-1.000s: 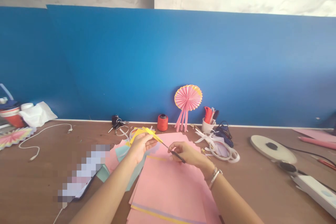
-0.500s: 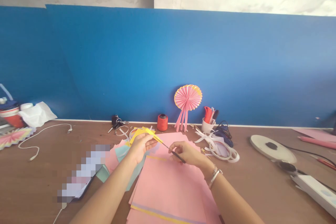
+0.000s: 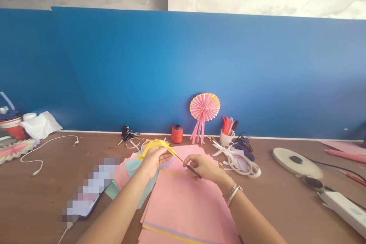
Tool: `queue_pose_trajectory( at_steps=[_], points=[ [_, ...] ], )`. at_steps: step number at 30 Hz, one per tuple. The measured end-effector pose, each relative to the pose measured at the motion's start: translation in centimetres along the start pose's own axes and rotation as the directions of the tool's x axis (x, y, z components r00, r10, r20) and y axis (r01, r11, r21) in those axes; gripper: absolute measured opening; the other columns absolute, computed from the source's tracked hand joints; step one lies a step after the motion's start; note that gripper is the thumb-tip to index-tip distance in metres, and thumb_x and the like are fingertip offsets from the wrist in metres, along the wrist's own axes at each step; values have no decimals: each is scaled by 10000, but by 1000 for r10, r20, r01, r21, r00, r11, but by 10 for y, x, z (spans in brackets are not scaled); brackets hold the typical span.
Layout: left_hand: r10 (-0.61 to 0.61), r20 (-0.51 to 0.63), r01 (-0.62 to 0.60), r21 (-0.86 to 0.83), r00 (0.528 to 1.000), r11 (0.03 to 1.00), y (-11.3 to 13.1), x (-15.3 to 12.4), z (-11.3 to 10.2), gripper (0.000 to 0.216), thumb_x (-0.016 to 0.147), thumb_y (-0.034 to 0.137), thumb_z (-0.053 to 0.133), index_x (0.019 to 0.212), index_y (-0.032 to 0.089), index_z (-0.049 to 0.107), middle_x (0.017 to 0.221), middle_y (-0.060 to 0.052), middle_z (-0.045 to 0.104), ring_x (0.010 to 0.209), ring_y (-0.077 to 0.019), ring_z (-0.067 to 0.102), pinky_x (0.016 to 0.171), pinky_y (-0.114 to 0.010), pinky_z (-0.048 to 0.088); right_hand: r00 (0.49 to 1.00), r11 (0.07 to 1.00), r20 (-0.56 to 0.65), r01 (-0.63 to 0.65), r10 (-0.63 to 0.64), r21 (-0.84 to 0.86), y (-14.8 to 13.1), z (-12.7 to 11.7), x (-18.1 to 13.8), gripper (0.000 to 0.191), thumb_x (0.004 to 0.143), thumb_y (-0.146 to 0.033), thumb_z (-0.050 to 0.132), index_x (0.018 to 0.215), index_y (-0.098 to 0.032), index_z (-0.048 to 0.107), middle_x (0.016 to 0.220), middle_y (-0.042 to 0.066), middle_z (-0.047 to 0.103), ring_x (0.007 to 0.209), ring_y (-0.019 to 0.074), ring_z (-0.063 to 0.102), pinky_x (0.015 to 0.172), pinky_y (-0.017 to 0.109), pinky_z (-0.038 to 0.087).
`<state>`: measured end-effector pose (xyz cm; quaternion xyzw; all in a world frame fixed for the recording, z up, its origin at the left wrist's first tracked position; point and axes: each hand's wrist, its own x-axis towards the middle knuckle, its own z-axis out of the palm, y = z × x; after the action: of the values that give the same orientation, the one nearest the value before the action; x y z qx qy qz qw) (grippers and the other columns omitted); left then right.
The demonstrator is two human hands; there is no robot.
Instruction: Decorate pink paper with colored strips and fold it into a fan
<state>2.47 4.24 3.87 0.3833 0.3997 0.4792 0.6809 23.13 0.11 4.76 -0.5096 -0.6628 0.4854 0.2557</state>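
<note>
At the far left corner of the pink paper (image 3: pixel 185 202), the left hand (image 3: pixel 153 160) pinches a yellow strip (image 3: pixel 168 146) between thumb and fingers. Over the paper's far middle, the right hand (image 3: pixel 202 167) curls around the scissors (image 3: pixel 194 172). The strip slants from far left to near right, roughly in line with the blades, which seem to meet its near end; the left hand is nearer it.

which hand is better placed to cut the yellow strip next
Probably the right hand: it holds the scissors, which point toward the yellow strip. The left hand is occupied, holding that strip.
</note>
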Motion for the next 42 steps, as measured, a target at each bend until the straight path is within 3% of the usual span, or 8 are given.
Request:
queue_pose_trajectory(
  at_steps=[16,42],
  points=[
    [-24,66,21,53,998,998,3,-14,17,168,698,256,665,783,128,595,875,-123,710,826,-218,677,785,-321,506,998,998,-30,55,-54,19,5,6,4,233,675,-284,649,869,-173,583,521,-56,532,441,76,479,427,184,344],
    [-32,74,28,61,997,998,-1,-11,15,178,710,261,658,793,123,583,880,-129,710,840,-219,674,760,-297,512,994,997,-87,61,-64,-41,-1,9,4,199,643,-240,653,820,-185,580,460,-80,481,398,67,398,398,183,292]
  ],
)
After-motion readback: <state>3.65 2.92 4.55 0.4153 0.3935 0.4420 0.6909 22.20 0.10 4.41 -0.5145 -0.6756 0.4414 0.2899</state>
